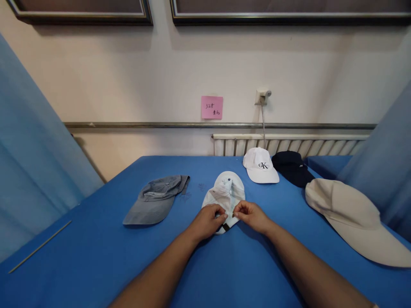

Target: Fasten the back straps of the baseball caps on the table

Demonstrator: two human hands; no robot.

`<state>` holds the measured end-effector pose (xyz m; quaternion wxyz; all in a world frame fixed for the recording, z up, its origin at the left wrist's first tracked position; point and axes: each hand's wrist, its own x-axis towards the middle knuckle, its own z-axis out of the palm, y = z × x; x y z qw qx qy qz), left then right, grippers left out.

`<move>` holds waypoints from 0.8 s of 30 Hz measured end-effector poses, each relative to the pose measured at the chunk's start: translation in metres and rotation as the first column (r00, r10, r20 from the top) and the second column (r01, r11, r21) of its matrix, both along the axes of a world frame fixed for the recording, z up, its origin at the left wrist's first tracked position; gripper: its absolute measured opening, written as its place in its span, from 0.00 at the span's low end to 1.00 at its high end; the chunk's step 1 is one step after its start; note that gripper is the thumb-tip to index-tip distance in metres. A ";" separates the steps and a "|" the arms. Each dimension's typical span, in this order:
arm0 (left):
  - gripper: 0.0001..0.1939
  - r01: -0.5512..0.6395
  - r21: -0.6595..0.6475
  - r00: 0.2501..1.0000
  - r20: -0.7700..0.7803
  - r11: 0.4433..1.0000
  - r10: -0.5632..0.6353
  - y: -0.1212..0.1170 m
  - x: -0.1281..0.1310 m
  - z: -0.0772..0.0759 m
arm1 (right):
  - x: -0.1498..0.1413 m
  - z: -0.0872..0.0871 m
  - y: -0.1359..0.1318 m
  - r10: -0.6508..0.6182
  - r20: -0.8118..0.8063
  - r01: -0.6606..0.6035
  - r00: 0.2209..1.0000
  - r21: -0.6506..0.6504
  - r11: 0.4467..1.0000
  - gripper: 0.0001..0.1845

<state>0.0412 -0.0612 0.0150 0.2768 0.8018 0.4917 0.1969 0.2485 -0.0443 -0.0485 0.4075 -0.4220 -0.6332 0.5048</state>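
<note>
A white cap (225, 191) lies upside down in the middle of the blue table (96, 239), its inside facing up. My left hand (208, 221) pinches the near edge of this cap on its left side. My right hand (252, 215) pinches the same edge just to the right, fingers closed on the fabric. A small dark strap end (225, 228) shows between my hands. Both forearms reach in from the bottom of the view.
A grey cap (156, 199) lies to the left. A white cap with a logo (260, 165) and a dark navy cap (293, 167) sit at the back right. A large beige cap (353, 218) lies at the right edge. A radiator (308, 146) and pink note (212, 107) are on the wall.
</note>
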 end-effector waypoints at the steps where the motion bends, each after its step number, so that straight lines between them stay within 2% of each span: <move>1: 0.14 -0.002 -0.011 1.000 0.015 1.000 0.002 0.000 0.000 0.000 | 0.000 0.000 0.000 -0.002 -0.003 0.002 1.000 0.001 1.000 0.10; 6: 0.14 0.004 -0.063 0.999 0.044 0.998 -0.001 0.001 -0.001 -0.001 | 0.002 0.003 -0.001 -0.011 -0.005 0.011 1.000 0.000 1.000 0.11; 12: 0.13 0.007 -0.038 0.999 0.049 0.999 -0.005 0.002 -0.001 -0.005 | 0.002 0.006 -0.002 -0.015 -0.010 0.015 1.000 -0.006 1.000 0.10; 16: 0.15 0.004 -0.118 0.993 0.117 0.993 0.010 0.006 -0.003 -0.010 | 0.001 0.005 -0.001 -0.019 -0.038 0.019 0.999 -0.013 1.000 0.11; 20: 0.12 0.035 -0.174 0.985 0.174 0.984 -0.004 0.008 -0.006 -0.009 | 0.002 0.004 0.000 -0.023 -0.064 0.022 0.998 -0.019 1.000 0.13; 24: 0.10 0.042 -0.186 0.983 0.186 0.982 -0.007 0.009 -0.005 -0.007 | 0.003 0.004 0.001 -0.037 -0.060 0.036 0.998 -0.019 0.999 0.16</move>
